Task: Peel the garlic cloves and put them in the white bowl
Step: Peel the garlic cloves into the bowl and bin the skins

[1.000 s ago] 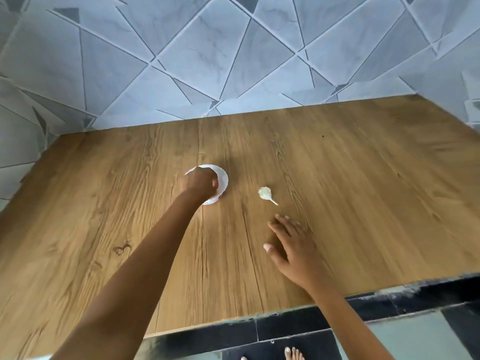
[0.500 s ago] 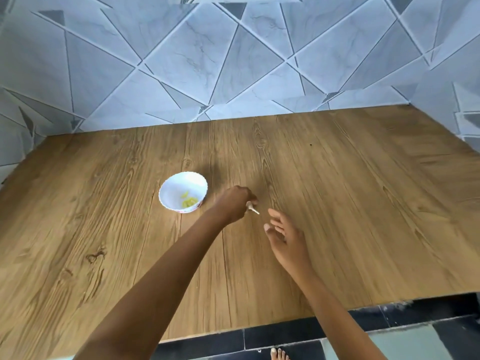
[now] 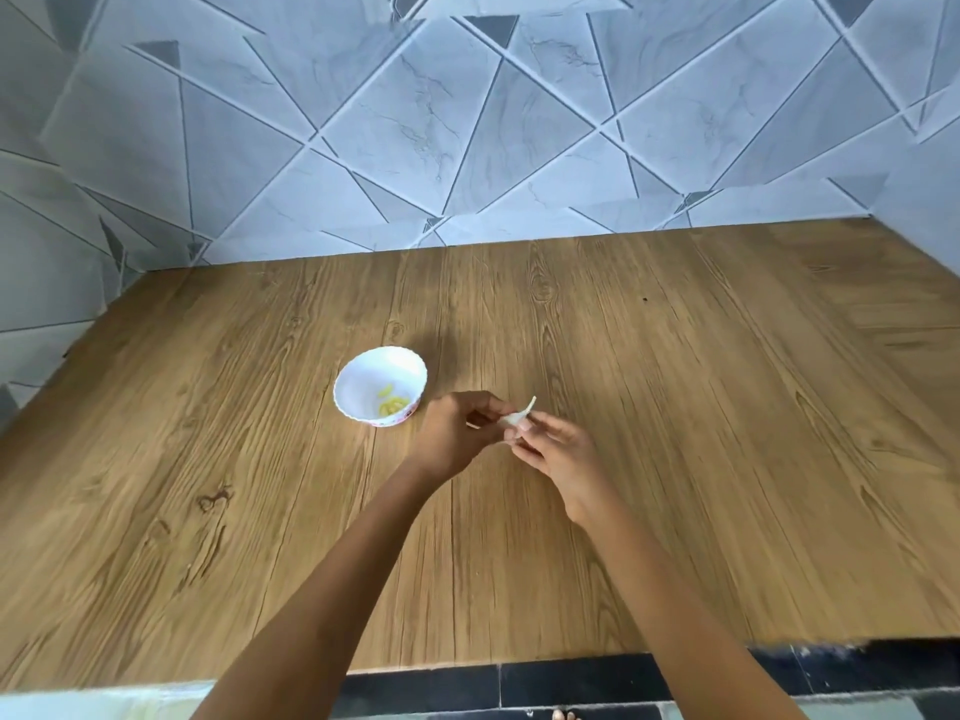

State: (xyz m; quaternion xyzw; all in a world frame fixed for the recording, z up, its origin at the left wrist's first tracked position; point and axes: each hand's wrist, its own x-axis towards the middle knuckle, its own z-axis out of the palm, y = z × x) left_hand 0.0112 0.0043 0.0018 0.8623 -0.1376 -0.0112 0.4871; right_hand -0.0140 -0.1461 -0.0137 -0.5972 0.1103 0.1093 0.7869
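Clove [image 3: 511, 419] no longer lies on table [image 3: 675, 407]. Your left hand [image 3: 457, 433] pinches its body, your right hand [image 3: 558, 449] pinches its near end. Both hands hold it raised, just right of white bowl [image 3: 344, 379]. Second ago it lies loose by your flat right hand, left hand over bowl. Skin looks intact, thin tail pointing up. Yellow peeled pieces [image 3: 390, 405] sit in bowl. Reading: last drop-off done, fresh peel starting. No other clove visible on table, so probably final one.
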